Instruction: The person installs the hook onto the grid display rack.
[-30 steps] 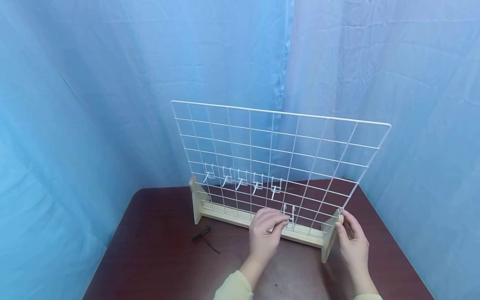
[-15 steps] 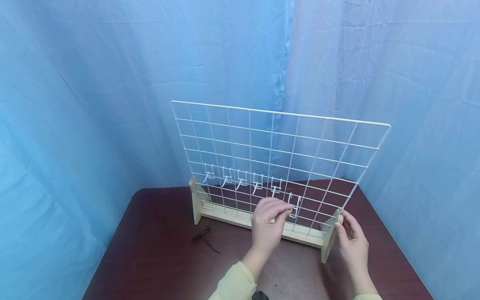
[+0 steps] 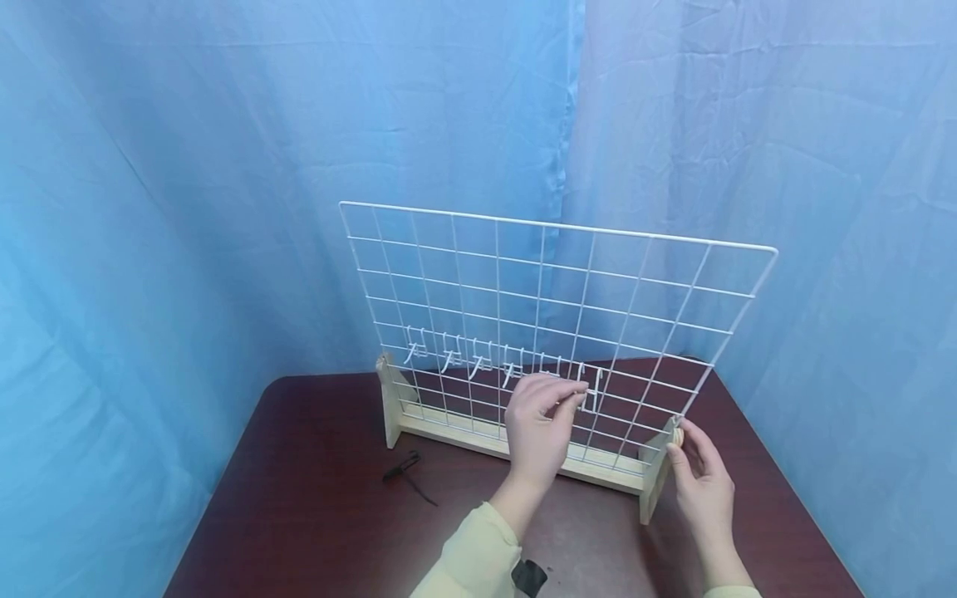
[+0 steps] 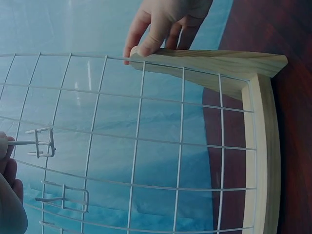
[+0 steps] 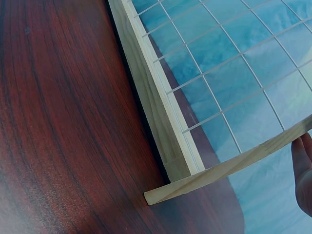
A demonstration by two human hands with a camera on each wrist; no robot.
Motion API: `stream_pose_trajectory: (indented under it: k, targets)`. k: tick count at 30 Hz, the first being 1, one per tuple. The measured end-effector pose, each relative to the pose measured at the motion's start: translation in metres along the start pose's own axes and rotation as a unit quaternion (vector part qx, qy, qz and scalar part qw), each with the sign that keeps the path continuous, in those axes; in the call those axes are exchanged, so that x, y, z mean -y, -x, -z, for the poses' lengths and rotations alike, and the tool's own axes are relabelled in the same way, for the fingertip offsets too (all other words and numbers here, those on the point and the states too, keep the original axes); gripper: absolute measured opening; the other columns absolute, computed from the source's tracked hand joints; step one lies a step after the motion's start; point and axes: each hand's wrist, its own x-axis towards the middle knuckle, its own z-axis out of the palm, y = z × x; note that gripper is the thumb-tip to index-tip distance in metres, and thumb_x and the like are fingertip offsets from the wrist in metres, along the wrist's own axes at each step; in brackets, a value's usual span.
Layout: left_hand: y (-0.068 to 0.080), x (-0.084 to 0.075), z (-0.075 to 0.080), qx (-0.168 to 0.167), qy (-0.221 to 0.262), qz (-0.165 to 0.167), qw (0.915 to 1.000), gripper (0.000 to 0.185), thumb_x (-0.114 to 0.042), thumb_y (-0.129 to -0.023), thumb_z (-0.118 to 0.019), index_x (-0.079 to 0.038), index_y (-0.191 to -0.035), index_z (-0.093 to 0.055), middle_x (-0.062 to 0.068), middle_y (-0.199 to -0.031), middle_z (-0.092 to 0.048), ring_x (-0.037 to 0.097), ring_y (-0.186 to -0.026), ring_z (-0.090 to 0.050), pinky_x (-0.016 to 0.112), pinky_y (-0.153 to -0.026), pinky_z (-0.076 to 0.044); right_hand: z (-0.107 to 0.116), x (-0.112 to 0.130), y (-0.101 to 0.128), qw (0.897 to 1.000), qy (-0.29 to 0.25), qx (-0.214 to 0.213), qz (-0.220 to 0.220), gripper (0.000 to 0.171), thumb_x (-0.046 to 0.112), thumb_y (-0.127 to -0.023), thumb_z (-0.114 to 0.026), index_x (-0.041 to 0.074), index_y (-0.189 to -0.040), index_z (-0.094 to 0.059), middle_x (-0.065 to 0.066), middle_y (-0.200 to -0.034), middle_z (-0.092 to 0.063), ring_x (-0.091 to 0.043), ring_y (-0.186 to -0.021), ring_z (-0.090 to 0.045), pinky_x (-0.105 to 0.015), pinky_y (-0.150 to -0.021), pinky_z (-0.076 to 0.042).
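Observation:
My left hand (image 3: 540, 428) pinches a white wire hook (image 4: 45, 143) by its prong, its two bent ends up against the white wire grid panel (image 3: 516, 274). In the head view, these fingers overlap the nearest hanging hook. Several similar hooks (image 3: 451, 359) hang in a row along one wire to the left; one hanging hook (image 4: 63, 197) also shows in the left wrist view. With thumb and fingers, my right hand (image 3: 703, 486) holds the top of the right wooden end piece (image 3: 658, 477), at the panel's lower right corner.
The panel stands in a pale wooden base (image 3: 456, 430) with a left end piece (image 3: 390, 403). A thin black item (image 3: 407, 473) lies on the dark red table (image 3: 299, 498). Another black object (image 3: 531, 575) shows beside the left sleeve. Blue curtains (image 3: 224, 166) surround the table.
My left hand has risen with the hook, moving it slightly right, from low on the grid to the level of the hanging row. The right hand stays on the wooden end piece.

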Motion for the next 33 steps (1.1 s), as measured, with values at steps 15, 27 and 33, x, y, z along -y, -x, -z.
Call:
stream_pose_trajectory:
  k: [15, 27, 33]
  targets:
    - [-0.01, 0.0, -0.005, -0.012, -0.016, 0.056, 0.9982, 0.012, -0.003, -0.08, -0.08, -0.01, -0.09, -0.08, -0.003, -0.084, -0.075, 0.013, -0.088, -0.064, 0.023, -0.083, -0.05, -0.002, -0.002, 0.0, 1.0, 0.0, 0.0, 0.007, 0.041, 0.007, -0.096, -0.064, 0.014, -0.137, -0.059, 0.017, -0.121, -0.059, 0.015, -0.107, -0.05, -0.007, -0.091, -0.042]
    - [-0.009, 0.0, -0.01, -0.019, -0.022, 0.044, 0.9986, 0.015, 0.0, -0.077, -0.081, -0.01, -0.088, -0.08, -0.002, -0.082, -0.075, 0.015, -0.085, -0.065, 0.024, -0.083, -0.05, -0.001, -0.001, 0.0, 1.0, 0.005, 0.001, 0.004, 0.041, 0.007, -0.097, -0.063, 0.013, -0.137, -0.059, 0.006, -0.125, -0.061, 0.015, -0.108, -0.05, -0.008, -0.093, -0.042]
    - [-0.004, 0.003, -0.012, -0.015, -0.027, 0.035, 0.9989, 0.016, 0.001, -0.075, -0.082, -0.009, -0.086, -0.08, -0.001, -0.081, -0.075, 0.015, -0.086, -0.065, 0.024, -0.084, -0.05, -0.001, -0.001, 0.001, 1.0, -0.003, 0.0, 0.007, 0.04, 0.006, -0.097, -0.063, 0.012, -0.136, -0.059, 0.013, -0.123, -0.06, 0.014, -0.107, -0.051, -0.009, -0.093, -0.043]
